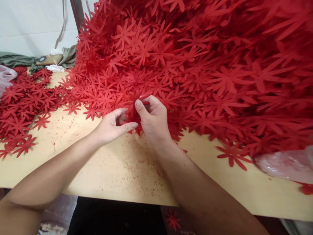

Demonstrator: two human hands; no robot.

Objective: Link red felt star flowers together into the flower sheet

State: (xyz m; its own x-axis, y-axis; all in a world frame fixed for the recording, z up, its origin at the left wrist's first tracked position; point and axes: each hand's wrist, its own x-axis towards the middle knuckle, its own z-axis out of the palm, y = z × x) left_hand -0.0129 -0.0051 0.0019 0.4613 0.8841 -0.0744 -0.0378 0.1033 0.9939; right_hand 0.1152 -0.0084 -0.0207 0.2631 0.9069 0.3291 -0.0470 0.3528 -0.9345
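Observation:
A huge heap of red flower-shaped cutouts (195,65) covers the back and right of a pale wooden table (117,169). At the heap's near edge both my hands meet on a small bunch of red cutouts (133,112). My right hand (153,119) grips the bunch from the right, thumb on top. My left hand (112,125) pinches its lower left side between thumb and fingers. Most of the bunch is hidden by my fingers.
A thinner spread of red cutouts (22,107) lies at the table's left. A clear plastic bag (286,164) sits at the right edge, another bag (6,78) at far left. Green cloth (17,60) lies at the back. One cutout (173,220) is below the table's front edge.

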